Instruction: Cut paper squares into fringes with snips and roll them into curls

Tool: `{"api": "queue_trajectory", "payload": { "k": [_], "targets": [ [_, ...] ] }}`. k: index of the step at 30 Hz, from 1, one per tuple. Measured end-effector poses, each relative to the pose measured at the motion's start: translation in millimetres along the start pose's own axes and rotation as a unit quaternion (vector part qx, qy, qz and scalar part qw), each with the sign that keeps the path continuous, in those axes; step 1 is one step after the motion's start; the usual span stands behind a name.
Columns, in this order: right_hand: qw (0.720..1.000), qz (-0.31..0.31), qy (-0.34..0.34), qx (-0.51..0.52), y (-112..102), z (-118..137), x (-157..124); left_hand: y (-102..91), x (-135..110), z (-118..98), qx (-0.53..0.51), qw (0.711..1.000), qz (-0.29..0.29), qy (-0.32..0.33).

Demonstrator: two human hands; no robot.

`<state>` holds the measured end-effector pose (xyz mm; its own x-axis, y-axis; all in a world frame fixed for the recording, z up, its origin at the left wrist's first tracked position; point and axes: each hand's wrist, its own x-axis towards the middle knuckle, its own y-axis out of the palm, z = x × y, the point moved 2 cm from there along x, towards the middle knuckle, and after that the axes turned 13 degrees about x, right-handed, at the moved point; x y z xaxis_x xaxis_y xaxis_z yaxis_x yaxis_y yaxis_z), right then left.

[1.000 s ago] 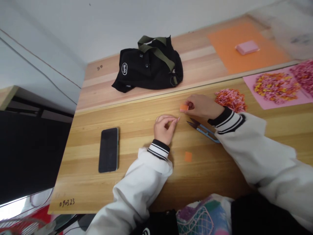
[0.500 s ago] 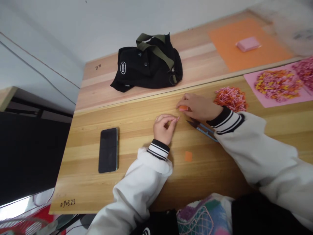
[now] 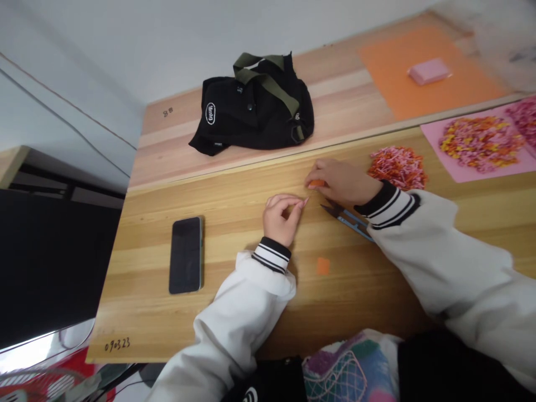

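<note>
My right hand (image 3: 341, 181) rests on the wooden table (image 3: 234, 251) with its fingers closed on a small orange paper piece (image 3: 316, 183). My left hand (image 3: 282, 215) lies just left of it, fingers curled into a loose pinch; what it holds, if anything, is hidden. Small blue-handled snips (image 3: 347, 219) lie on the table under my right wrist. A second orange paper square (image 3: 322, 266) lies flat nearer to me, between my two sleeves.
A black phone (image 3: 186, 254) lies to the left. A black bag (image 3: 255, 109) sits on the far board. A heap of pink and orange paper bits (image 3: 397, 166) is right of my hand, with more on a pink sheet (image 3: 481, 146). An orange sheet (image 3: 427, 81) carries a pink block (image 3: 429, 71).
My right hand has lowered the orange piece toward the table and closed over it, so less of it shows. My left hand has stayed in place.
</note>
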<state>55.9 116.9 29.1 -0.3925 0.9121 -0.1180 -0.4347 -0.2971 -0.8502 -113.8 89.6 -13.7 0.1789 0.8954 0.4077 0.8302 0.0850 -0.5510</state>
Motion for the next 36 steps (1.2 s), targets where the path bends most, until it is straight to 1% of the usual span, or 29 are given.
{"api": "queue_trajectory", "payload": {
  "k": [8, 15, 20, 27, 29, 30, 32, 34, 35, 36],
  "targets": [
    [1.0, 0.001, 0.005, -0.016, -0.6, 2.3, -0.3, 0.0, 0.3, 0.7, 0.006, 1.0, 0.007, -0.006],
    [1.0, -0.002, -0.029, -0.001, 2.3, -0.1, 0.2, 0.2, 0.1, 1.0, 0.0, 1.0, 0.01, -0.01],
    [0.999, 0.009, -0.029, 0.012, 2.3, 0.7, -0.3, 0.2, -0.3, 1.6, 0.0, 1.0, 0.0, -0.003],
    [0.999, -0.007, -0.032, 0.018, 1.6, -1.1, 0.7, 0.2, -0.4, 1.4, 0.0, 1.0, 0.009, -0.006],
    [0.998, -0.033, -0.039, 0.019, -3.4, -0.7, -2.0, -0.3, 0.1, 1.0, -0.012, 1.0, 0.007, -0.012],
    [0.997, -0.061, -0.039, 0.022, -6.9, -0.1, -5.4, -0.9, 0.6, 0.6, -0.023, 1.0, 0.005, -0.017],
    [0.989, -0.137, -0.026, 0.041, -13.4, 2.1, -17.5, -2.6, 1.8, -0.5, -0.07, 0.997, 0.008, -0.044],
    [0.972, -0.211, 0.012, 0.1, -14.8, 5.5, -35.3, -4.1, 2.4, -2.5, -0.143, 0.985, 0.023, -0.09],
    [0.961, -0.231, 0.028, 0.149, -12.2, 8.0, -45.0, -4.7, 2.1, -4.2, -0.175, 0.978, 0.034, -0.111],
    [0.949, -0.228, 0.048, 0.215, -7.1, 10.7, -54.0, -5.1, 1.4, -6.4, -0.203, 0.969, 0.046, -0.131]
  ]
}}
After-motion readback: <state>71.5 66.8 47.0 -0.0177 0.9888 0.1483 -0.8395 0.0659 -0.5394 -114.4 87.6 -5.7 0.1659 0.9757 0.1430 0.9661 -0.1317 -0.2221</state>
